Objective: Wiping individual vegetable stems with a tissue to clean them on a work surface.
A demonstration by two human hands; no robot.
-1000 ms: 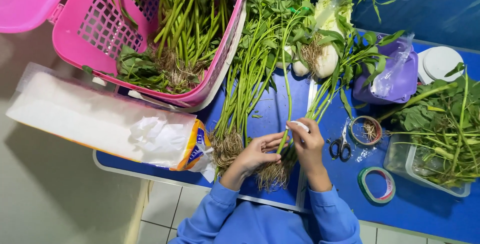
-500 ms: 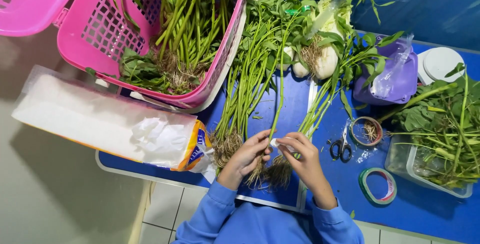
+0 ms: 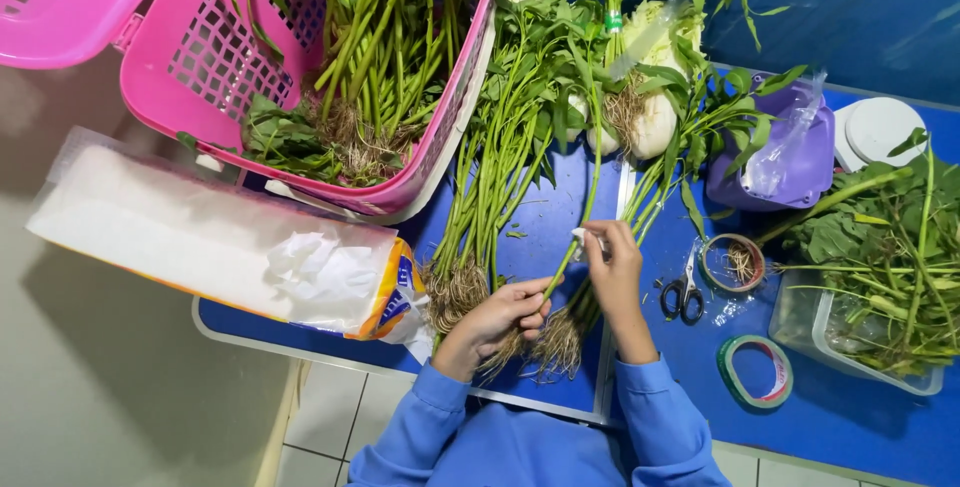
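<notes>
A bunch of long green stalks with brown roots (image 3: 590, 197) lies on the blue table (image 3: 860, 427). My left hand (image 3: 500, 315) grips the bunch just above its roots at the near edge. My right hand (image 3: 612, 265) pinches the stalks a little higher up, with a small white scrap at its fingertips. A second loose bunch of the same greens (image 3: 490, 187) lies just left of my hands, its roots (image 3: 455, 292) touching my left hand's side.
A pink basket (image 3: 200, 67) full of greens stands at the back left, a long white tissue pack (image 3: 220, 237) in front of it. Black scissors (image 3: 683, 297), a tape roll (image 3: 758, 372), a clear tub of greens (image 3: 870, 277) and a purple container (image 3: 775, 162) lie to the right.
My right hand has come down from above the bunch and back up along the stalks. My left hand stays closed near the roots.
</notes>
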